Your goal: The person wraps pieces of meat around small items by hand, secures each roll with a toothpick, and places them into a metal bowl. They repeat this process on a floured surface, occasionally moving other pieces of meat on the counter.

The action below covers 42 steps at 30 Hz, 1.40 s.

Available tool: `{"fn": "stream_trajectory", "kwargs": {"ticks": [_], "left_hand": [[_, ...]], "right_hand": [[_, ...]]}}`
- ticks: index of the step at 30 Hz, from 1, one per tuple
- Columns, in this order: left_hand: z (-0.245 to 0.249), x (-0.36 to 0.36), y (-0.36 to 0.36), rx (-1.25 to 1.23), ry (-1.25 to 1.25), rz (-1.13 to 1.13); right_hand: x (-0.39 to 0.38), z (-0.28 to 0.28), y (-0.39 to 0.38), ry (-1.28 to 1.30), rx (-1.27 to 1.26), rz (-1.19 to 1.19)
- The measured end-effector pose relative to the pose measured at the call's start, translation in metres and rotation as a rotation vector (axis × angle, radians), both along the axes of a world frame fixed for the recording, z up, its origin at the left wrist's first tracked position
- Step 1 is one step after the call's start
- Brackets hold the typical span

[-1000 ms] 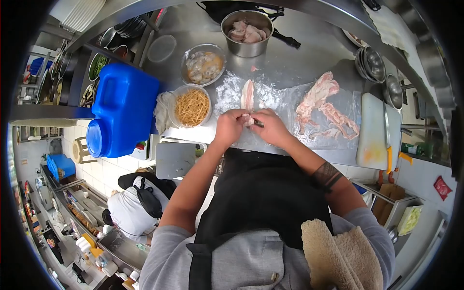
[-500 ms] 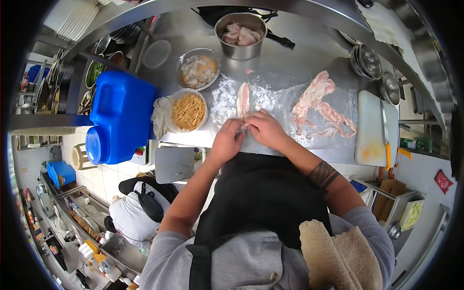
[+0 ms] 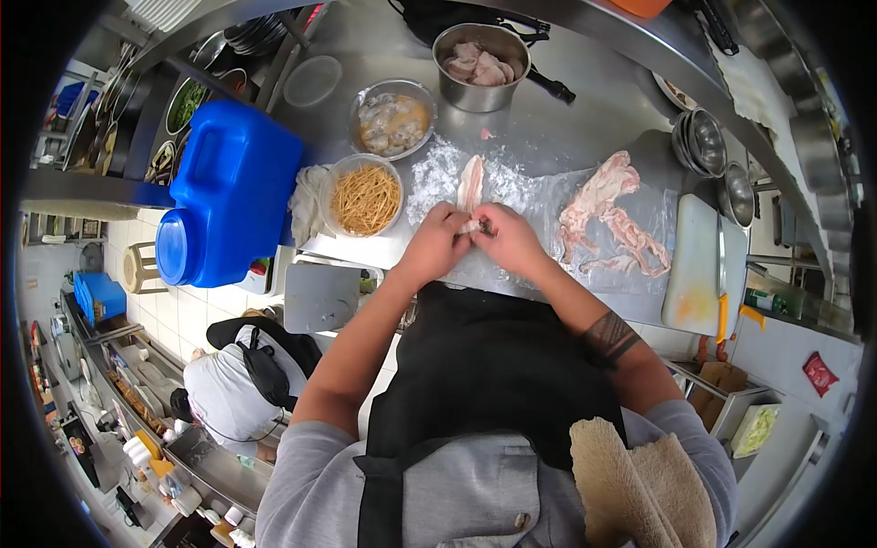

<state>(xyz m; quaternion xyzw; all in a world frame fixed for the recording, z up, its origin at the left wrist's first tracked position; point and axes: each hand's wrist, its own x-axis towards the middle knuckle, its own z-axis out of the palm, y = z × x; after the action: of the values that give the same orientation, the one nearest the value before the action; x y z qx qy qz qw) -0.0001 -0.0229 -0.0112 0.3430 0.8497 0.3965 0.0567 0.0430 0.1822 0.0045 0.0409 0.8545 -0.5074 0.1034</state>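
Note:
A strip of pale pink meat (image 3: 470, 182) lies lengthwise on the floured steel counter, and both my hands are at its near end. My left hand (image 3: 440, 241) pinches that end from the left. From the right, my right hand (image 3: 507, 239) has its fingers closed on the same end, with a small dark bit showing between the fingertips. White flour (image 3: 434, 175) is spread around the strip. More floured meat pieces (image 3: 598, 196) lie on a plastic sheet to the right. A round tub of thin wooden sticks (image 3: 365, 195) stands left of my hands.
Behind are a bowl of wet meat (image 3: 393, 120) and a pot of meat pieces (image 3: 481, 66). A large blue jug (image 3: 239, 173) stands left. At right are a cutting board (image 3: 692, 265), a yellow-handled knife (image 3: 722, 315) and metal bowls (image 3: 705, 143). A co-worker (image 3: 237, 388) bends at lower left.
The view has shifted slightly. My hands remain at the strip's near end, fingers slightly rearranged, and a dark bit now shows between my right fingertips. The co-worker has leaned further left.

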Motion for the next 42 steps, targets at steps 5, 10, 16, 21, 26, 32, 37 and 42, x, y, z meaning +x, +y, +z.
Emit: {"fn": "stream_trajectory", "kwargs": {"ticks": [5,10,16,21,26,32,37,42], "left_hand": [[0.006,-0.014,0.002,-0.012,-0.312,0.035],[0.018,-0.024,0.007,-0.038,-0.397,0.083],[0.016,-0.043,0.018,-0.196,-0.51,0.185],[0.023,-0.047,0.024,-0.446,-0.496,0.216],[0.025,-0.019,0.01,0.008,0.046,0.034],[0.01,-0.027,0.002,-0.059,0.065,-0.018],[0.024,-0.04,0.008,-0.095,-0.176,0.051],[0.011,-0.05,0.016,-0.065,-0.232,0.124]], "right_hand": [[0.009,-0.008,0.0,0.384,0.184,0.134],[-0.003,-0.017,0.006,0.328,0.124,0.068],[-0.022,-0.012,0.012,0.127,0.077,0.049],[-0.042,-0.006,0.011,-0.033,0.115,0.035],[-0.053,0.0,0.01,-0.047,0.21,0.004],[-0.043,-0.005,0.006,0.134,0.04,-0.051],[-0.027,-0.006,0.003,0.441,0.036,0.068],[-0.046,-0.014,0.011,0.366,0.022,0.048]]}}
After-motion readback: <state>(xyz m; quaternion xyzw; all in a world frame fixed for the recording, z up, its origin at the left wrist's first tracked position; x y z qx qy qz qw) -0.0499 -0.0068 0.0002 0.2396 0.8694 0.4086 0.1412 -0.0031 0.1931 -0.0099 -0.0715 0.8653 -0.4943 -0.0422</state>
